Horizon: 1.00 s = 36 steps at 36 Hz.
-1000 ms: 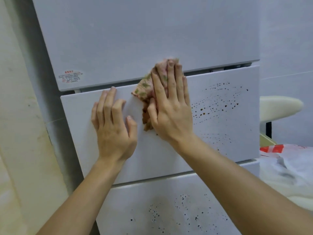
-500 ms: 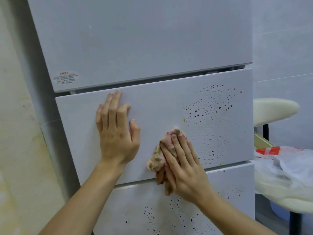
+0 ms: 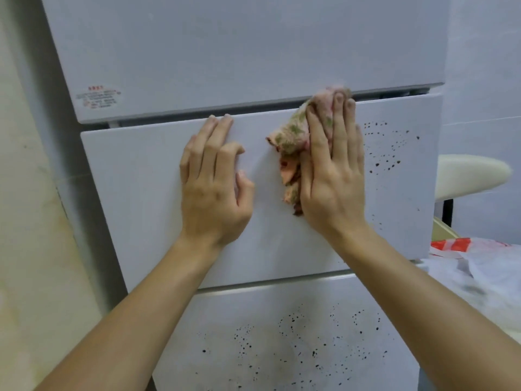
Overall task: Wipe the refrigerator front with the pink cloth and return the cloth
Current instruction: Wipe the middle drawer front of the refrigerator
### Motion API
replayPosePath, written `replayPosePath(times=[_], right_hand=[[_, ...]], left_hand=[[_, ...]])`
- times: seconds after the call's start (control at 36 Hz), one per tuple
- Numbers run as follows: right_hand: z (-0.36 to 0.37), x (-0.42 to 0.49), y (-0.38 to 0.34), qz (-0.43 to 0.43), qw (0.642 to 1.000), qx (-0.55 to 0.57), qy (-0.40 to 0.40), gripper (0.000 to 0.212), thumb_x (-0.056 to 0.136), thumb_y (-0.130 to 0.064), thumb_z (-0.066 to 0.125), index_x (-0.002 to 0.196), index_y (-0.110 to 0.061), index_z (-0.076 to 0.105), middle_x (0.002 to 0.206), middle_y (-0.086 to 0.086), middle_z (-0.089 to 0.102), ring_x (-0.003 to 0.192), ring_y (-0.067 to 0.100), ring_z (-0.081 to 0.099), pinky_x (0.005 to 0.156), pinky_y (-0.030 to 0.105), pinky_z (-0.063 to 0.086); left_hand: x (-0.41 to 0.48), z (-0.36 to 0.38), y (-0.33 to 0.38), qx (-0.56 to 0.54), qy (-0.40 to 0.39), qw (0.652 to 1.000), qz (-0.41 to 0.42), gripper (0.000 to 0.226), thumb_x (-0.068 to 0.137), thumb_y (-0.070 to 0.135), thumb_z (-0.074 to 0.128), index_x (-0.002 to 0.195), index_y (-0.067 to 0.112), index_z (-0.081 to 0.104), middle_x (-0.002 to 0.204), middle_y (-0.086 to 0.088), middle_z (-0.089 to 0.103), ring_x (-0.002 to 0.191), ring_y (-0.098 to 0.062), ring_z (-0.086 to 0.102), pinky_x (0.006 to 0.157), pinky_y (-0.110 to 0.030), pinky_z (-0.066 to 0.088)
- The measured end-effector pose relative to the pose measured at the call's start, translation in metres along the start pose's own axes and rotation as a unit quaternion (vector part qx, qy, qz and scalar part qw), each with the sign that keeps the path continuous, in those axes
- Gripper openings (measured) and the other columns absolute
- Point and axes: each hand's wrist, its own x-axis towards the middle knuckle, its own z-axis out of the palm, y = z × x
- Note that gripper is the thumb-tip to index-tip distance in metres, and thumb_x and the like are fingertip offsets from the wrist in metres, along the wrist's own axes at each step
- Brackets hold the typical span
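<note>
Three panels make up the refrigerator (image 3: 248,52) front. Against its middle panel (image 3: 132,193), the left hand (image 3: 214,193) stays flat with relaxed fingers. The right hand (image 3: 332,179), fingers straight, presses the pink cloth (image 3: 293,134), which has climbed from that panel's bottom edge to its top edge.

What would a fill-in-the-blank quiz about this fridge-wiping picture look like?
On the refrigerator, the right hand presses the pink cloth against the ____ panel.
The left hand rests on that panel, holding ____.
Dark specks dot it to the ____ of the cloth.
Missing: middle; nothing; right.
</note>
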Motion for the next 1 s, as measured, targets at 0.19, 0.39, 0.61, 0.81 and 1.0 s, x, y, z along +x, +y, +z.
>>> replayPosePath(times=[0.19,0.39,0.61,0.81,1.0], right_hand=[[-0.014,-0.100,0.019,-0.059,0.996,-0.017,-0.070,0.056,0.109,-0.021,0.044,0.162,-0.007,0.031,0.168,0.027,0.023,0.159,0.041,0.017,0.130,0.052,0.016],[-0.026,-0.135,0.041,-0.118,0.986,-0.019,-0.118,0.053,0.109,-0.026,0.044,0.160,-0.011,0.035,0.168,0.021,0.027,0.158,0.039,0.021,0.130,0.051,0.019],[-0.024,-0.027,0.038,-0.063,0.997,0.012,-0.050,0.051,0.108,-0.012,0.044,0.158,-0.004,0.039,0.167,0.025,0.027,0.159,0.040,0.019,0.128,0.056,0.021],[-0.015,0.015,0.045,-0.012,1.000,-0.016,0.010,0.050,0.111,-0.017,0.042,0.159,-0.004,0.037,0.168,0.025,0.026,0.158,0.041,0.020,0.127,0.056,0.022],[-0.026,-0.069,0.054,0.019,0.999,-0.014,-0.021,0.053,0.109,-0.020,0.042,0.158,0.000,0.037,0.168,0.025,0.023,0.160,0.040,0.016,0.128,0.056,0.020]], left_hand=[[-0.006,0.009,0.005,0.026,-0.005,1.000,-0.008,0.045,0.090,0.011,0.057,0.134,0.002,0.058,0.162,-0.017,0.042,0.155,-0.035,0.031,0.130,-0.049,0.017],[-0.006,0.011,0.003,0.040,0.008,0.999,0.006,0.043,0.092,0.013,0.056,0.134,0.003,0.058,0.161,-0.018,0.044,0.153,-0.036,0.034,0.129,-0.050,0.019],[-0.006,0.010,0.005,0.044,0.009,0.999,0.003,0.043,0.091,0.012,0.057,0.133,0.001,0.059,0.160,-0.019,0.045,0.153,-0.037,0.035,0.129,-0.052,0.021],[-0.007,0.010,0.004,0.039,0.004,0.999,0.001,0.043,0.092,0.012,0.056,0.134,0.002,0.059,0.161,-0.018,0.044,0.154,-0.035,0.033,0.129,-0.051,0.019],[-0.006,0.012,0.006,0.029,0.014,0.999,-0.006,0.042,0.092,0.011,0.055,0.132,0.000,0.059,0.159,-0.018,0.046,0.153,-0.036,0.035,0.128,-0.054,0.022]])
